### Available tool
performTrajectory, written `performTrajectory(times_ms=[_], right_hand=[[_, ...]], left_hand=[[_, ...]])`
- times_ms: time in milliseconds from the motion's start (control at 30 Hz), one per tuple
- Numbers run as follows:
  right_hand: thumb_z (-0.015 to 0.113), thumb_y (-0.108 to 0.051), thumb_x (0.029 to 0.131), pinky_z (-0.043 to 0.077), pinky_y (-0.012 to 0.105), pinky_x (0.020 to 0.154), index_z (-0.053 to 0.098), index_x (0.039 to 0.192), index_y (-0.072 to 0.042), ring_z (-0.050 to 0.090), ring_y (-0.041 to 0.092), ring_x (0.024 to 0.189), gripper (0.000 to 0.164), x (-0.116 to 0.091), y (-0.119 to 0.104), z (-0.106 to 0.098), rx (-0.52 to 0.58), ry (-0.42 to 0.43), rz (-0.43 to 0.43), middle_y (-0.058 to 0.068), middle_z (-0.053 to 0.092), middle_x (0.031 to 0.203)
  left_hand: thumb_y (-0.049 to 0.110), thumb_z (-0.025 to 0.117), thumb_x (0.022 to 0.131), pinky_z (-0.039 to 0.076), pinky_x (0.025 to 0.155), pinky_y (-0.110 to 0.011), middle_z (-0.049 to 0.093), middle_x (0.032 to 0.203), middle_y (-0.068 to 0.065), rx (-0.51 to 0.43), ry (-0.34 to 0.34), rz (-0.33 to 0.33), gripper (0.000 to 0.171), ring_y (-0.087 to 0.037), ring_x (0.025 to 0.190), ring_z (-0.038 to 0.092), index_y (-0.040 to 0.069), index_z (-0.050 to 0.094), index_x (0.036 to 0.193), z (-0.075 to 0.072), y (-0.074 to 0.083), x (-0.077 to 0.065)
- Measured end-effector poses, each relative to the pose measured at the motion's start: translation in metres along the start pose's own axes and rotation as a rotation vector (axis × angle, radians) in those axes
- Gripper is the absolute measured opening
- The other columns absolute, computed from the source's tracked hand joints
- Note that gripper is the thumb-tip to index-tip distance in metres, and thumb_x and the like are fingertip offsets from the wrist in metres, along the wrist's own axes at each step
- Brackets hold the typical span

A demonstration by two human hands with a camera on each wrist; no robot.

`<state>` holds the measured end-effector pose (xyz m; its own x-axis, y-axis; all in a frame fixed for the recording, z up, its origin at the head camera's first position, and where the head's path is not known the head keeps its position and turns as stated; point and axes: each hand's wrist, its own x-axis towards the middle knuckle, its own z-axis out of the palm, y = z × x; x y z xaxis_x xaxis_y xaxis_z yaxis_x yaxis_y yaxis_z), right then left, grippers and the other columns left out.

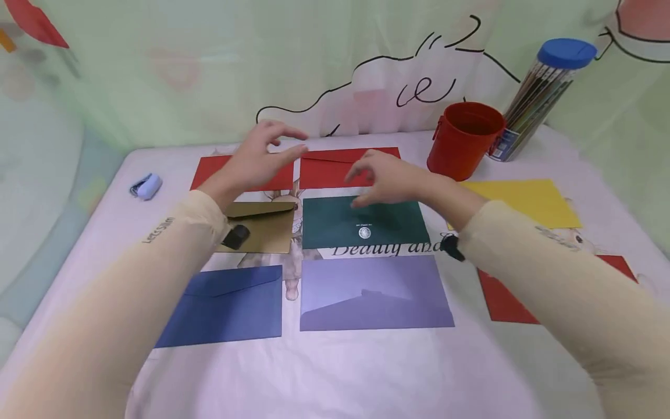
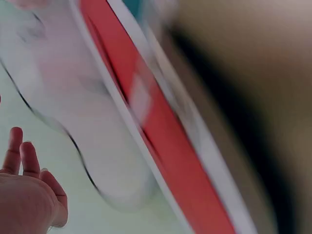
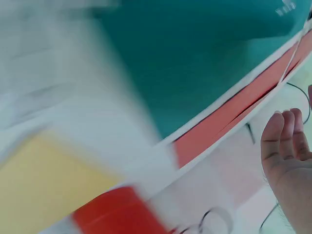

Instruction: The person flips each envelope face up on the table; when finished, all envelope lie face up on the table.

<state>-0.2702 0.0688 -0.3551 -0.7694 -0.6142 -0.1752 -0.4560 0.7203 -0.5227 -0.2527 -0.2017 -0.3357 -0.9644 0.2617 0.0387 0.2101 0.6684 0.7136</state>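
Observation:
My left hand [image 1: 260, 156] hovers over the red envelope [image 1: 209, 170] at the back left, its fingers loosely bent with nothing between them. Above the dark green envelope [image 1: 335, 224] and the second red envelope [image 1: 335, 169], my right hand [image 1: 387, 176] hangs with relaxed fingers, holding nothing. A gold envelope [image 1: 267, 233] lies partly hidden below the left wrist. Nearer to me are a blue envelope [image 1: 235, 308] and a lilac envelope [image 1: 377, 299]. In the wrist views the left fingers [image 2: 30, 158] and right fingers [image 3: 273, 136] are free of any object.
A red bucket [image 1: 455, 145] stands at the back right beside a blue-lidded tube of pencils [image 1: 539, 93]. A yellow envelope [image 1: 528, 201] and another red envelope [image 1: 508, 299] lie on the right, partly behind the sleeve. A small pale lilac object [image 1: 148, 186] sits at the left.

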Motion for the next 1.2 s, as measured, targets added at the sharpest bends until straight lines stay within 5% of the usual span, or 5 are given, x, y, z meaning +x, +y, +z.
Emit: performTrajectory(times_ms=[267, 633, 833, 1133, 1200], right_hand=[[0.093, -0.030, 0.072, 0.054, 0.052, 0.088, 0.063, 0.132, -0.011, 0.051, 0.037, 0.118, 0.070, -0.125, 0.058, -0.016, 0.038, 0.030, 0.090, 0.014, 0.050, 0.134], [0.099, -0.034, 0.053, 0.059, 0.049, 0.070, 0.036, 0.148, -0.004, 0.032, 0.055, 0.121, 0.117, -0.252, 0.151, -0.008, 0.003, -0.023, 0.311, 0.030, 0.032, 0.140], [0.099, -0.026, 0.052, 0.060, 0.043, 0.062, 0.033, 0.145, 0.005, 0.030, 0.056, 0.118, 0.119, -0.296, 0.186, -0.002, -0.016, -0.019, 0.338, 0.035, 0.029, 0.140], [0.095, -0.028, 0.061, 0.058, 0.028, 0.064, 0.043, 0.143, 0.003, 0.026, 0.053, 0.126, 0.102, -0.312, 0.212, 0.004, -0.084, -0.043, 0.343, 0.032, 0.035, 0.144], [0.095, -0.029, 0.061, 0.057, 0.025, 0.064, 0.046, 0.143, 0.000, 0.024, 0.041, 0.134, 0.100, -0.318, 0.217, 0.008, -0.102, -0.019, 0.334, 0.005, 0.035, 0.155]], left_hand=[[0.047, 0.068, 0.094, 0.044, 0.096, -0.036, 0.043, 0.140, 0.010, -0.154, -0.121, 0.151, 0.041, -0.014, 0.125, 0.043, 0.030, 0.064, 0.131, 0.103, 0.080, -0.019], [0.036, 0.083, 0.082, 0.048, 0.087, -0.026, 0.049, 0.134, 0.012, -0.284, -0.445, 0.013, 0.069, -0.005, 0.121, 0.044, 0.030, 0.052, 0.143, 0.220, 0.146, -0.036], [0.042, 0.083, 0.080, 0.042, 0.094, -0.019, 0.038, 0.148, 0.016, -0.035, -0.591, 0.158, 0.087, 0.003, 0.130, 0.035, 0.031, 0.038, 0.153, 0.251, 0.159, -0.043], [0.062, 0.075, 0.079, 0.021, 0.114, -0.024, 0.025, 0.157, 0.015, 0.423, -0.534, 0.235, 0.095, -0.005, 0.143, 0.019, 0.033, 0.028, 0.157, 0.267, 0.164, -0.055], [0.063, 0.074, 0.079, 0.023, 0.112, -0.023, 0.029, 0.154, 0.015, 0.475, -0.514, 0.240, 0.096, -0.005, 0.140, 0.024, 0.032, 0.029, 0.157, 0.270, 0.167, -0.057]])
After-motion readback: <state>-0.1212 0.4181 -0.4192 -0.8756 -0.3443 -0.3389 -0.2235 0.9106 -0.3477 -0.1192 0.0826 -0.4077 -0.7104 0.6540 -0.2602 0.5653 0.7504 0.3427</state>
